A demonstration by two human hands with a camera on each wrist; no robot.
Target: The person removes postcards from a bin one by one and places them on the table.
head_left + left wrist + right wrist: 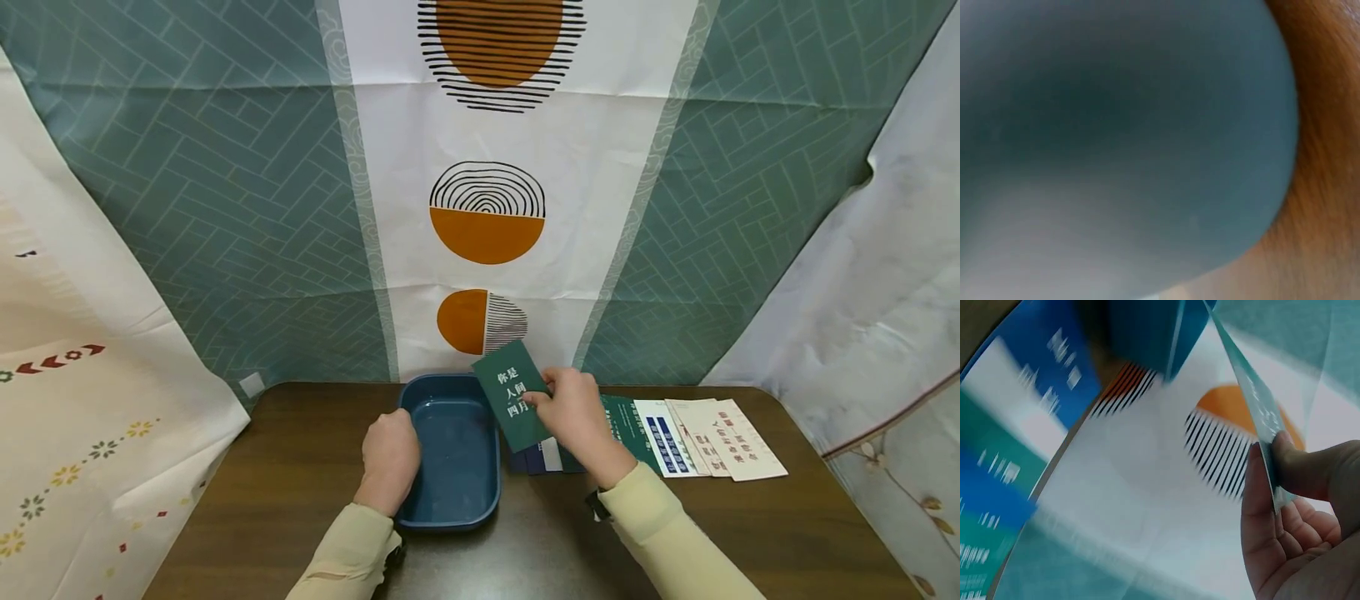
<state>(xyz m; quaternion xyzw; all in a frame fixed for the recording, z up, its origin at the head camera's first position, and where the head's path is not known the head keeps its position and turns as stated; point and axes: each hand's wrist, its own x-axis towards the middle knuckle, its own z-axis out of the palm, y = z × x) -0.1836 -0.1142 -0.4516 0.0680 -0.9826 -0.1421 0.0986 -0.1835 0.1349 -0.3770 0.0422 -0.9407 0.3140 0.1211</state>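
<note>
A deep blue tray point(453, 467) stands on the table, its bare floor visible. My left hand point(391, 458) grips its left rim with curled fingers; in the left wrist view the tray's smooth wall point(1147, 112) fills most of the picture. Between thumb and fingers my right hand point(576, 421) pinches a dark green card point(495, 383) with white Chinese characters. The card is raised and tilted, overlapping the tray's right rim from above in the head view. In the right wrist view the same card point(1254, 387) appears nearly edge-on, the thumb pressed against one face.
Several cards lie in an overlapping row right of the tray: a dark blue one point(534, 460), green ones, a white one with blue print point(667, 442) and cream ones with red print point(742, 442). Behind the brown table point(315, 467) hangs a patterned cloth point(300, 250).
</note>
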